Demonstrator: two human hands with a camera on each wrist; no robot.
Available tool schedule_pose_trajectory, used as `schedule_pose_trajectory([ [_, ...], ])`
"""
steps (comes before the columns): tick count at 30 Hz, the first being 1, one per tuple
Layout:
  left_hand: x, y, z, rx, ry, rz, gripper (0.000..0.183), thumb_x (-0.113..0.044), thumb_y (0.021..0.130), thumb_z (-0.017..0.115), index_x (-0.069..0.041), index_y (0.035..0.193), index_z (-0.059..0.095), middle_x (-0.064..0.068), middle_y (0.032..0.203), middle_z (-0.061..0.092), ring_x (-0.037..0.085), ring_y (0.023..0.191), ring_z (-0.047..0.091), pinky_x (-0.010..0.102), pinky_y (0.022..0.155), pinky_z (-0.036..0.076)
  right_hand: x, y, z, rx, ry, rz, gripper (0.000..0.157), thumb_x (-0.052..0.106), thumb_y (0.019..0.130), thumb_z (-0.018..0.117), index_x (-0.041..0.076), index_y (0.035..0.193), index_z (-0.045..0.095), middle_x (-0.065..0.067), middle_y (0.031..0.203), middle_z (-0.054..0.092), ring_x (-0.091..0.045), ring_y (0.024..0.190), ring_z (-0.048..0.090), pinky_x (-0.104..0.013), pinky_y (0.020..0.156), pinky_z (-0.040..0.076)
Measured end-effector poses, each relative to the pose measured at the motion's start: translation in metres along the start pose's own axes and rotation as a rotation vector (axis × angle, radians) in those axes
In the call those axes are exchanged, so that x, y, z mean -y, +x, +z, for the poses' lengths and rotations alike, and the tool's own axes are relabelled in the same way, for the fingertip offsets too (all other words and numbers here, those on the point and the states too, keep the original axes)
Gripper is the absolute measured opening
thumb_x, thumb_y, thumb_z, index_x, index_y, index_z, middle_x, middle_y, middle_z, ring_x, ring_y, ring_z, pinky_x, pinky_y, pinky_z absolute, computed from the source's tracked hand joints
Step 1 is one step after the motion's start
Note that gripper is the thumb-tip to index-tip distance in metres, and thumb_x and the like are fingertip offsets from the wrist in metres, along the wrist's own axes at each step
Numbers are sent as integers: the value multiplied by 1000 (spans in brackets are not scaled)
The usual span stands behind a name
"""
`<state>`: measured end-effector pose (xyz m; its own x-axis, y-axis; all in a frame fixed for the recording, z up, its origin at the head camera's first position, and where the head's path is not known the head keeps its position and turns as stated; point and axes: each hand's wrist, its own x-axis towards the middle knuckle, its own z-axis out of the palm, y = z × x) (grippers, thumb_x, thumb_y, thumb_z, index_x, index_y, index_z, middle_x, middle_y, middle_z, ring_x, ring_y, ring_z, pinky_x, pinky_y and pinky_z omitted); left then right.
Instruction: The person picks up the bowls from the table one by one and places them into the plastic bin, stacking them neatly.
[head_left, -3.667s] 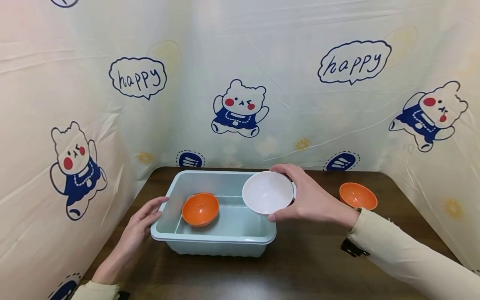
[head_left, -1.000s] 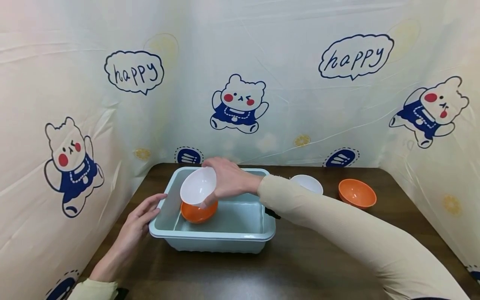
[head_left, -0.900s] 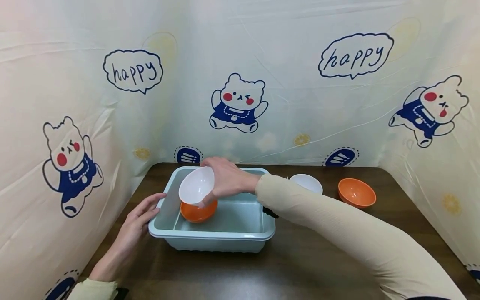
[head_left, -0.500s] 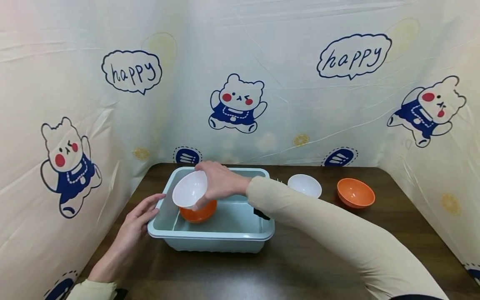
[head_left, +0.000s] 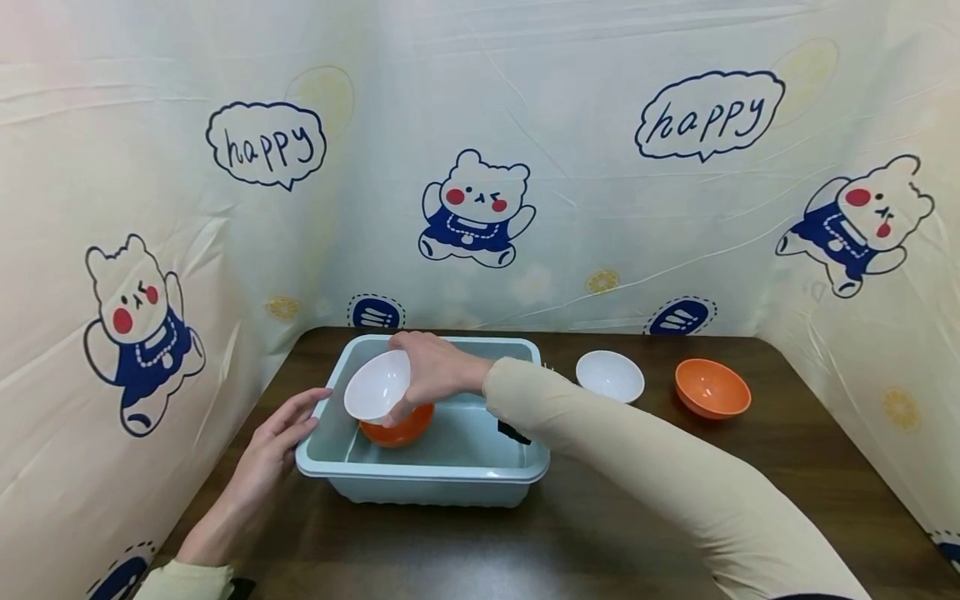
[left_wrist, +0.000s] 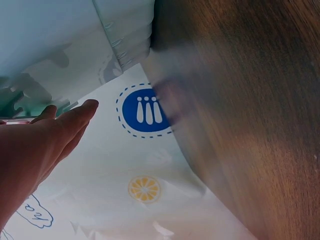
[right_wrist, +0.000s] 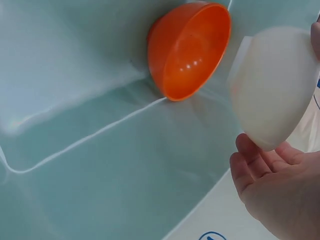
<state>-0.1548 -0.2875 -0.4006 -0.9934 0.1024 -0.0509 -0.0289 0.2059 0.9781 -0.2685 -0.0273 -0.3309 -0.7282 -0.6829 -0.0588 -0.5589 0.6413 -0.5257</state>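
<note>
My right hand grips a white bowl by its rim, thumb on the near side and fingers on the far side. The bowl is tilted over the left half of a pale blue-green plastic basin. Below it, partly covered, an orange bowl sits in the basin. The right wrist view shows the held white bowl apart from the orange bowl. Against the basin's left rim rest the fingertips of my left hand; its fingers look fairly straight in the left wrist view.
On the dark wooden table, right of the basin, stand another white bowl and another orange bowl. A printed cloth encloses the table at the back and both sides.
From over the basin's right end, my right hand has carried the white bowl left, then slightly lower above the orange bowl. The left hand stays at the rim. The table's white bowl has come into view.
</note>
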Motion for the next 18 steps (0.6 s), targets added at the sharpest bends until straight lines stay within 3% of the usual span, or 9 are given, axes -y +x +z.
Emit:
schedule_pose_trajectory([
  [9, 0, 0, -1, 1, 0, 1, 51, -28, 116, 38, -7, 162, 31, 19, 167, 26, 38, 144, 30, 19, 90, 48, -4, 3, 5, 14, 37, 21, 103, 51, 70, 93, 13, 154, 45, -3, 145, 55, -17, 124, 49, -37, 102, 50],
  [18, 1, 1, -1, 1, 5, 5, 50, -29, 116, 39, -9, 162, 33, 17, 167, 27, 31, 139, 32, 22, 91, 49, -11, 8, 13, 40, 47, 0, 97, 43, 75, 94, 7, 153, 46, -5, 140, 58, -18, 118, 52, -34, 99, 50],
])
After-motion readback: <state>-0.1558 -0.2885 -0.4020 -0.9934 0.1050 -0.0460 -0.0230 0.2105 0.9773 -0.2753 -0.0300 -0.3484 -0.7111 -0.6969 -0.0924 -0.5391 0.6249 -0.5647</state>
